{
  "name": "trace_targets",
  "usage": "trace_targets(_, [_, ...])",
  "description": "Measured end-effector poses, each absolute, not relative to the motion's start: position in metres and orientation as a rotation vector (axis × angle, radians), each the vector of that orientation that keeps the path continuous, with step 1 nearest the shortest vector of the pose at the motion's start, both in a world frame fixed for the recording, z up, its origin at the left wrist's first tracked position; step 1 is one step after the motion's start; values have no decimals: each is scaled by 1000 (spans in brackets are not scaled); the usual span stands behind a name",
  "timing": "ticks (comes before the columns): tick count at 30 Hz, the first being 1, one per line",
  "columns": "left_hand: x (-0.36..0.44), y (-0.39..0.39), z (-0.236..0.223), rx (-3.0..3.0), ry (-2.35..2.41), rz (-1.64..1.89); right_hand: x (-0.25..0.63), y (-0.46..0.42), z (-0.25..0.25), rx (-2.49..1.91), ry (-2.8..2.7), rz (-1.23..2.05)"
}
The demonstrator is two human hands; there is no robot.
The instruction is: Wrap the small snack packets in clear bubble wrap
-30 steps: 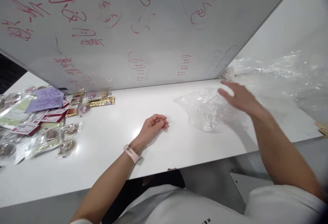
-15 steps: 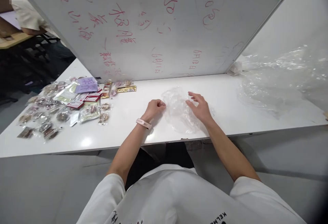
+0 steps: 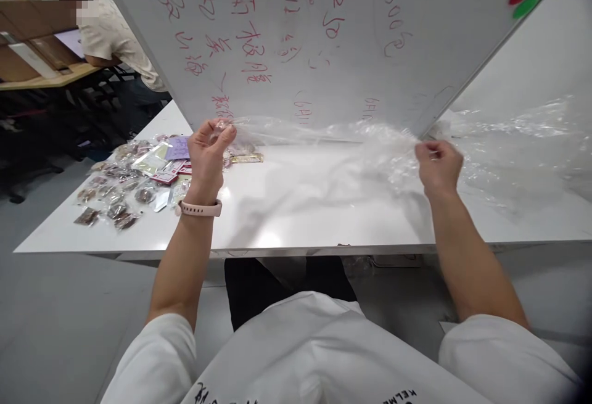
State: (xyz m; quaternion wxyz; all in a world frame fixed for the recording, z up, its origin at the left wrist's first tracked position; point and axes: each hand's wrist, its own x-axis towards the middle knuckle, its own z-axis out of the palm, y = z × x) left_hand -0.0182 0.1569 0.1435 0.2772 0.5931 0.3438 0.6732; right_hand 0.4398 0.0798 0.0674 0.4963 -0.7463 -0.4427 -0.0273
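A thin, clear plastic bag (image 3: 386,148) is stretched in the air between my two hands, above the white table (image 3: 296,206). My left hand (image 3: 210,154) pinches its left end, close to the small packets. The wrist of that hand wears a pale band. At the other end, my right hand (image 3: 439,163) grips the bunched right side of the plastic with curled fingers. The bag hangs creased and see-through, and its faint shadow falls on the tabletop.
Many small sealed packets (image 3: 115,188) lie piled on the table's left, with a purple packet (image 3: 177,148) on top. A whiteboard (image 3: 296,40) with red writing stands behind. More clear plastic sheeting (image 3: 518,151) spreads at right. Another person (image 3: 115,40) sits at far left.
The plastic has been lifted off the table and spread wide. My left hand has moved left and up, my right hand right and up; the right has closed on the plastic.
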Motion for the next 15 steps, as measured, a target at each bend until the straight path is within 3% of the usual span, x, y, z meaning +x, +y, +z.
trace_targets(4, [-16, 129, 166, 1743, 711, 2006, 439, 58, 112, -1526, -981, -671])
trace_targets(7, [-24, 105, 171, 1937, 580, 2004, 433, 34, 107, -1419, -929, -829])
trace_targets(9, [-33, 86, 161, 2219, 601, 1713, 433, 19, 79, -1515, -1005, -728])
trace_targets(13, [-52, 54, 110, 2660, 797, 982, 448, -7, 3, -1966, -1229, -58])
trace_targets(15, [-62, 44, 86, 2684, 933, 631, 456, -16, -18, -2064, -1175, 110])
